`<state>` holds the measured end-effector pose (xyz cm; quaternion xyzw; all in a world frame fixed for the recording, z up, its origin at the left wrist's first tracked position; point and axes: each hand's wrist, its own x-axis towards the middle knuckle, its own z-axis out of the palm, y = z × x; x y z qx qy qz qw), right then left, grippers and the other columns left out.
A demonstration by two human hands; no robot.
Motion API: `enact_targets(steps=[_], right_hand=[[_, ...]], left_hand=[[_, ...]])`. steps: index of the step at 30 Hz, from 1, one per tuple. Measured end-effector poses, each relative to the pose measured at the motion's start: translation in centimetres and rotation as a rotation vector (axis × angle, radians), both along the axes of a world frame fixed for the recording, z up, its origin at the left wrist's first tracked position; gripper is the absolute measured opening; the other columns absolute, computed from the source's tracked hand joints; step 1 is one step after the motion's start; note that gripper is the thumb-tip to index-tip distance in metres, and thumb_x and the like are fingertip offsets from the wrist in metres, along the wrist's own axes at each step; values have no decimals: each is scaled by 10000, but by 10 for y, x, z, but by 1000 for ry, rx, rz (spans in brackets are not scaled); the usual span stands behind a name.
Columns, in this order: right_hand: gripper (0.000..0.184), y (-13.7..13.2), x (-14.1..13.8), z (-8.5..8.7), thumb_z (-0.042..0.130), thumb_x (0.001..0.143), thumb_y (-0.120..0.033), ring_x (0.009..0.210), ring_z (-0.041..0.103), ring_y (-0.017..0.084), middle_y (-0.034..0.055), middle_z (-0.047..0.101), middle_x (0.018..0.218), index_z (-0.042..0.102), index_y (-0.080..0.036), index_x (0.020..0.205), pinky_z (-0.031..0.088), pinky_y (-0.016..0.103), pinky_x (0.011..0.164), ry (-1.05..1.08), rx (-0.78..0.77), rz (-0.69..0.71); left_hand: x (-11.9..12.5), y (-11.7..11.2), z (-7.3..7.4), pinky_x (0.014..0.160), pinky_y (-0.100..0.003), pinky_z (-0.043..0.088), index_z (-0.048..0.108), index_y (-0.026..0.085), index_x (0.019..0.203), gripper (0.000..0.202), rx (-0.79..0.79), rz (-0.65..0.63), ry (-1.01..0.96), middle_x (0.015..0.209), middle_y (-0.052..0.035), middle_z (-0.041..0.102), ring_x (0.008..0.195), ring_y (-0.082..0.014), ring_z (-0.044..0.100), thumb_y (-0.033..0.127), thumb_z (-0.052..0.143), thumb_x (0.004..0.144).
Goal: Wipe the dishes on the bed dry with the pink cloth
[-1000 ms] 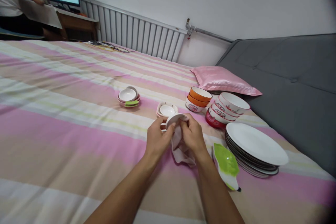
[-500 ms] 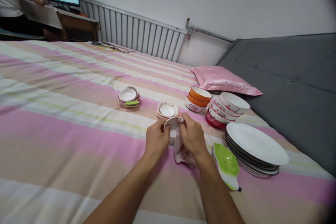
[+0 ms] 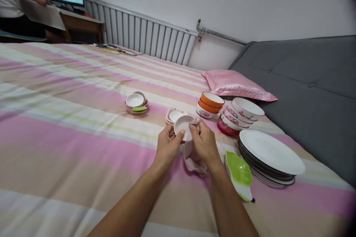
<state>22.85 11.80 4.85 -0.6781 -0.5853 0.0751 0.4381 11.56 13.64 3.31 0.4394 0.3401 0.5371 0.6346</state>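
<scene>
Between my hands is a small white dish (image 3: 183, 127), its inside turned toward me. My left hand (image 3: 168, 144) pinches its left edge, thumb on the inner face. With my right hand (image 3: 204, 141) I grip a pale pink cloth (image 3: 193, 159), which wraps over the dish's right rim and hangs below. Just beyond them a small white bowl (image 3: 175, 115) rests in a squarish pink-rimmed dish (image 3: 168, 114), partly hidden by my hands. Nearest my right forearm lies a green leaf-shaped dish (image 3: 239, 170).
Small bowls (image 3: 135, 100) are stacked at the left on the striped bedspread (image 3: 83, 148). To the right stand orange bowls (image 3: 210, 104), white-and-red bowls (image 3: 244, 113) and a pile of white plates (image 3: 272, 152). Behind are a pink pillow (image 3: 239, 84) and grey headboard (image 3: 306, 70). A person (image 3: 16, 3) sits at a desk.
The white dish has tilted so that more of its inner face shows toward me. My right hand and the cloth have shifted slightly along its right rim.
</scene>
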Motion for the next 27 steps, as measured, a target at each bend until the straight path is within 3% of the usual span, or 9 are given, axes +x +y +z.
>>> enact_targets(steps=[12,15,19,27], right_hand=[[220,7,-1,-12,455,834,-371,767,589,202,59,664,837,560,-182,875,405,284,673,272,-10,10],[202,7,1,-12,446,839,-339,756,581,188,45,663,841,572,-187,883,392,267,656,262,4,41],[173,4,3,-8,420,853,-304,670,531,165,6,634,748,559,-205,824,330,246,598,80,-20,8],[145,2,3,-7,427,850,-289,613,488,145,-21,581,678,536,-219,786,299,232,566,-12,-57,53]], left_hand=[[2,0,-1,678,-230,480,553,174,963,376,38,-87,-121,909,-26,612,782,-124,581,344,711,667],[-1,3,-3,646,-240,489,568,169,939,330,64,-81,22,866,-21,599,763,-135,566,349,681,686],[-5,10,-12,613,-250,485,602,157,879,244,124,14,266,840,-33,616,701,-137,553,343,623,723],[-7,15,-21,571,-237,446,608,173,849,147,273,76,477,776,-30,630,662,-141,553,255,507,782]])
